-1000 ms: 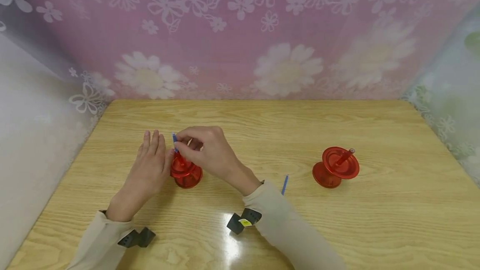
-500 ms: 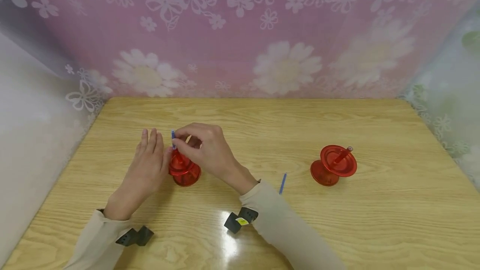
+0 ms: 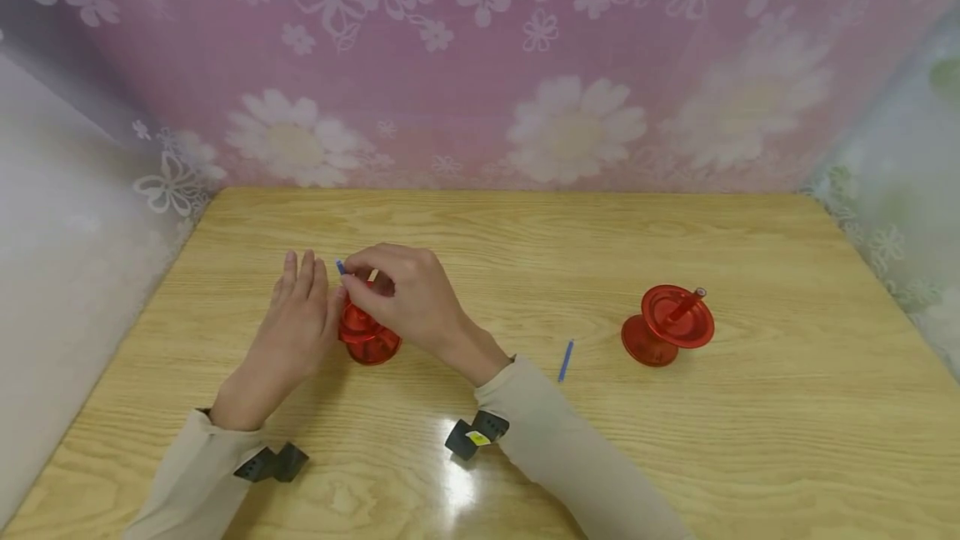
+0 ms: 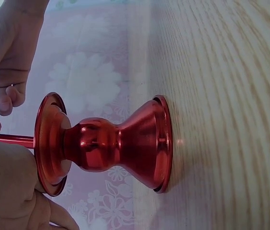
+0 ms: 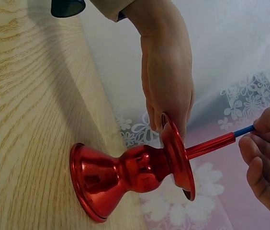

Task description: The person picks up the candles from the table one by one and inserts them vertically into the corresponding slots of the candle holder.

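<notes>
A shiny red metal candle holder (image 3: 372, 348), with a waisted foot, a round dish and a thin upright tube, stands on the table at the left. My right hand (image 3: 416, 290) pinches a thin blue stick (image 5: 244, 131) between thumb and fingertip. In the right wrist view, the stick's lower end meets the mouth of the red tube (image 5: 211, 145). Beside the dish is my left hand (image 3: 296, 327), its fingers straight, its thumb side right at the dish rim (image 5: 182, 167). From the head view the right fingers hide most of the tube.
Another red candle holder (image 3: 667, 323) of the same shape stands to the right, its dish and tube tilted towards the right in the head view. A second blue stick (image 3: 566, 361) lies on the wooden table (image 3: 480, 223) between the two holders. Flowered cloth walls surround the table.
Less of the pinched blue stick shows above the right fingers, and its top leans further left. The left hand stays by the dish. The head view has shifted slightly.
</notes>
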`<state>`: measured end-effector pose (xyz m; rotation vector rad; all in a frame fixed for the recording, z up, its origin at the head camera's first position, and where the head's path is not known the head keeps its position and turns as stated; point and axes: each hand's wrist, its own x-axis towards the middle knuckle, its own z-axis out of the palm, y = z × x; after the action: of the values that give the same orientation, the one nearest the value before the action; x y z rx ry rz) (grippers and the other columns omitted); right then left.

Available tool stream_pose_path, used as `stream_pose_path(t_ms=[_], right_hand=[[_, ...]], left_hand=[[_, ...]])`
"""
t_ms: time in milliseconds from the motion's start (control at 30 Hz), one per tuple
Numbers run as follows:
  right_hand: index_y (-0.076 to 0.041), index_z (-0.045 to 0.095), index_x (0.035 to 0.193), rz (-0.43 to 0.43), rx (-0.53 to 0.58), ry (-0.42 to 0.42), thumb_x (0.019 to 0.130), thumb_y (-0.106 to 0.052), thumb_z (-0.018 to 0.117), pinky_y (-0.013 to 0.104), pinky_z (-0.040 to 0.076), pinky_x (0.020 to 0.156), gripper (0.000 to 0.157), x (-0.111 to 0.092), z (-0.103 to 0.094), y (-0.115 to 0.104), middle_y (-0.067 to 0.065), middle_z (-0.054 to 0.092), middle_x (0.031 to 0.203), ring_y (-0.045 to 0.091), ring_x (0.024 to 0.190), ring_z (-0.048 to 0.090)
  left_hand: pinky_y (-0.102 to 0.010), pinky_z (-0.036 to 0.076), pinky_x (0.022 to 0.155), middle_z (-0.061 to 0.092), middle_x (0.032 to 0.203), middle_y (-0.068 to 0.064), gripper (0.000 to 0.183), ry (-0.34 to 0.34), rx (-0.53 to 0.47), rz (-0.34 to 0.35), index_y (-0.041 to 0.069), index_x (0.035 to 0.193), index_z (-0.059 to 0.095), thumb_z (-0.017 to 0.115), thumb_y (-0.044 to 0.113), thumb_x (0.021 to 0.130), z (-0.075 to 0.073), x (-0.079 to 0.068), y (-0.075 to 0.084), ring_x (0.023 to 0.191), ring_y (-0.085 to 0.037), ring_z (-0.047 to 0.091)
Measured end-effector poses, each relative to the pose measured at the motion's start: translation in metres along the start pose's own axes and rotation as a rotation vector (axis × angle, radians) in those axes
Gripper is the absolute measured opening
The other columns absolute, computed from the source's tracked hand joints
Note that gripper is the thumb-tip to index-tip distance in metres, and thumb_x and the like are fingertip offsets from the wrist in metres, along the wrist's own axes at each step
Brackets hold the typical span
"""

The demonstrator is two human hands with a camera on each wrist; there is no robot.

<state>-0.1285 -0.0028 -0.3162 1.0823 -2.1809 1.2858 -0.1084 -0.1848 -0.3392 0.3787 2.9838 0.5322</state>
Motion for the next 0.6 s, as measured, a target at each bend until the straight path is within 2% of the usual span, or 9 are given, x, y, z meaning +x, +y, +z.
stream_pose_path(t_ms=[233, 433, 600], right_hand=[[-0.002, 0.072, 0.095, -0.003, 0.019, -0.006, 0.089, -0.008, 0.068, 0.012, 0.048, 0.063, 0.009, 0.0025, 0.0069, -0.0016, 0.004, 0.070, 0.084, 0.009, 0.065, 0.061], [-0.002, 0.072, 0.095, 0.010, -0.003, -0.008, 0.089, -0.007, 0.068, 0.011, 0.047, 0.063, 0.009, 0.0035, 0.0021, 0.0017, 0.004, 0.070, 0.086, 0.009, 0.065, 0.060], [-0.002, 0.072, 0.094, 0.005, -0.006, 0.006, 0.089, -0.007, 0.068, 0.011, 0.046, 0.061, 0.008, 0.0032, 0.0031, 0.0039, 0.004, 0.070, 0.084, 0.009, 0.062, 0.059]], left_hand=[[-0.064, 0.009, 0.110, 0.001, 0.153, -0.036, 0.068, -0.004, -0.003, -0.020, -0.019, 0.145, 0.012, 0.014, 0.037, 0.107, -0.0011, -0.0062, -0.0042, 0.141, -0.047, -0.012], [-0.062, 0.009, 0.112, 0.003, 0.154, -0.035, 0.067, 0.011, -0.002, -0.006, -0.019, 0.145, 0.013, 0.016, 0.036, 0.107, 0.0018, 0.0016, -0.0022, 0.142, -0.046, -0.010], [-0.061, 0.007, 0.112, 0.001, 0.154, -0.034, 0.066, -0.007, 0.003, -0.025, -0.017, 0.146, 0.011, 0.015, 0.036, 0.107, 0.0013, 0.0024, -0.0011, 0.143, -0.043, -0.013]])
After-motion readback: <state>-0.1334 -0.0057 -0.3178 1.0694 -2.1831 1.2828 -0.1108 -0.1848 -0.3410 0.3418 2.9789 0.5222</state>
